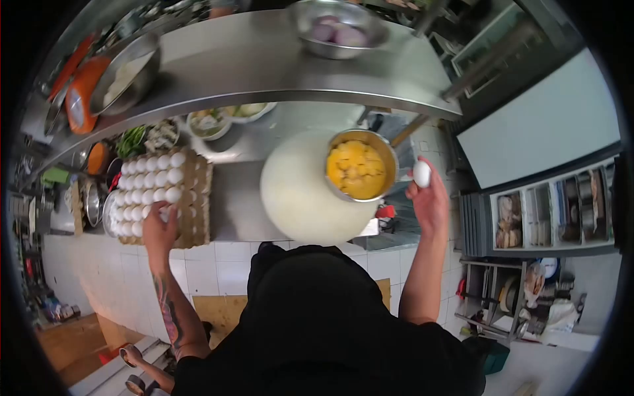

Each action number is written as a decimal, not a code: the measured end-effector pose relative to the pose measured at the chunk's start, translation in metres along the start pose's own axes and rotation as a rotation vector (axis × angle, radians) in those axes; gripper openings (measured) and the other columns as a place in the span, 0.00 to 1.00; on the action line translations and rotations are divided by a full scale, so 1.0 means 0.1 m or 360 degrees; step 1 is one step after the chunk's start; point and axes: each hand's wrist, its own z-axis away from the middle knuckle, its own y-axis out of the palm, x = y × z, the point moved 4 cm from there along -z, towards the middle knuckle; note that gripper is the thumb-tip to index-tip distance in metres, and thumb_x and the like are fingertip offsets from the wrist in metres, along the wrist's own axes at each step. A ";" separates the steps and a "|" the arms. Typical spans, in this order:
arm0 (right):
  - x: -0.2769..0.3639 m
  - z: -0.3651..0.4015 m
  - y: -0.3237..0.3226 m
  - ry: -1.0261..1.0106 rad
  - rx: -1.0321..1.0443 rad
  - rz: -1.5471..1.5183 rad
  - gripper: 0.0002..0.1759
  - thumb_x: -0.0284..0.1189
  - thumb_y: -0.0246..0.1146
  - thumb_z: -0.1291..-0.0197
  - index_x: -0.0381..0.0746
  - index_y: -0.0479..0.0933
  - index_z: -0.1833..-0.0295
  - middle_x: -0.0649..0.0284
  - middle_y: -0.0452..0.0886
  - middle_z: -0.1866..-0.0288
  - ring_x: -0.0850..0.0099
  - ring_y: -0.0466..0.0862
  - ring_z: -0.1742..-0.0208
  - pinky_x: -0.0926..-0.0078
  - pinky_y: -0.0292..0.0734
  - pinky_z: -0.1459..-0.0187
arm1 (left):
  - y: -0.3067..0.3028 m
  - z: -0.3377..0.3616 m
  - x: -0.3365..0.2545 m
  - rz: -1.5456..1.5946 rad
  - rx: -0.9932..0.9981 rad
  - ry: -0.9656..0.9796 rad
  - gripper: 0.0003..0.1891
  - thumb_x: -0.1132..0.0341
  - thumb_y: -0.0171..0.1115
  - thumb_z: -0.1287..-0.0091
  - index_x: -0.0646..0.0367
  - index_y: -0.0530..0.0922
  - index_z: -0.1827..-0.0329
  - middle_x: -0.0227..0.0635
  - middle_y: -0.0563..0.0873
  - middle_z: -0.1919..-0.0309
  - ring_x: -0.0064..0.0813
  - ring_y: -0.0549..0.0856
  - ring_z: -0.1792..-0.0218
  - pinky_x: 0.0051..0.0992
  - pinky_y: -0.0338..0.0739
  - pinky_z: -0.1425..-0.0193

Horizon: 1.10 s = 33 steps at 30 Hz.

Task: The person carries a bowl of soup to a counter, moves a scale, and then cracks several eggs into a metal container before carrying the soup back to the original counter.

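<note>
A white egg (421,173) is held in the fingers of my right hand (428,198), just to the right of a metal pot (395,162). Many yellow yolks (356,169) fill the pot, which stands on a round white board (297,191). At the left, my left hand (160,228) reaches over the front of a cardboard egg tray (201,198) with rows of white eggs (148,179). Its fingers are curled at an egg there, with the grip partly hidden.
Above the counter runs a metal shelf (264,72) with a bowl of onions (338,34) and a bowl of white food (127,76). Small bowls (209,125) and green vegetables (132,141) sit behind. Another person's hand (134,355) shows at lower left.
</note>
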 end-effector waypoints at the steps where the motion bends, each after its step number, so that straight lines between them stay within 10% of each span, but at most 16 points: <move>1: 0.03 -0.13 -0.13 -0.0036 -0.0131 0.0106 0.24 0.37 0.55 0.22 0.34 0.69 0.29 0.54 0.83 0.51 0.72 0.81 0.66 0.69 0.81 0.61 | 0.04 0.00 -0.02 -0.0124 -0.0053 0.0033 0.19 0.52 0.66 0.30 0.59 0.83 0.49 0.49 0.89 0.66 0.46 0.87 0.68 0.41 0.78 0.61; 9: -0.30 -1.13 -0.53 -0.0307 -0.0447 0.0150 0.21 0.38 0.56 0.22 0.36 0.72 0.33 0.58 0.84 0.54 0.74 0.83 0.66 0.74 0.83 0.62 | 0.04 0.06 -0.24 -0.0214 -0.0032 -0.0064 0.19 0.56 0.69 0.32 0.59 0.81 0.46 0.50 0.89 0.61 0.49 0.89 0.59 0.42 0.80 0.55; 18: -0.21 -0.57 -0.14 0.0167 -0.0060 -0.0112 0.21 0.35 0.57 0.23 0.41 0.69 0.30 0.60 0.82 0.51 0.74 0.79 0.61 0.74 0.76 0.59 | 0.14 0.20 -0.04 -0.0320 -0.0202 -0.0141 0.22 0.53 0.70 0.34 0.58 0.80 0.44 0.49 0.89 0.54 0.52 0.87 0.52 0.43 0.81 0.50; 24: -0.41 -0.55 0.31 -0.0024 0.0179 0.1184 0.19 0.33 0.58 0.23 0.41 0.68 0.32 0.61 0.80 0.49 0.73 0.77 0.60 0.75 0.74 0.57 | 0.09 0.20 -0.17 -0.0280 -0.0118 -0.0227 0.21 0.54 0.71 0.34 0.59 0.79 0.48 0.47 0.88 0.56 0.50 0.87 0.56 0.43 0.81 0.54; 26: -0.47 -0.62 0.42 -0.0662 0.0335 0.1653 0.18 0.31 0.58 0.24 0.39 0.67 0.34 0.58 0.80 0.51 0.66 0.80 0.57 0.70 0.77 0.52 | 0.09 0.20 -0.13 -0.0235 -0.0118 -0.0214 0.20 0.55 0.72 0.36 0.60 0.78 0.51 0.47 0.88 0.59 0.50 0.87 0.58 0.43 0.81 0.56; 33: -0.49 -0.57 0.76 -0.0628 0.0359 0.2206 0.18 0.29 0.59 0.27 0.38 0.67 0.36 0.45 0.80 0.55 0.51 0.83 0.55 0.60 0.78 0.50 | 0.06 0.19 -0.06 -0.0101 -0.0137 -0.0220 0.21 0.56 0.73 0.36 0.64 0.79 0.52 0.50 0.87 0.61 0.52 0.86 0.61 0.44 0.79 0.58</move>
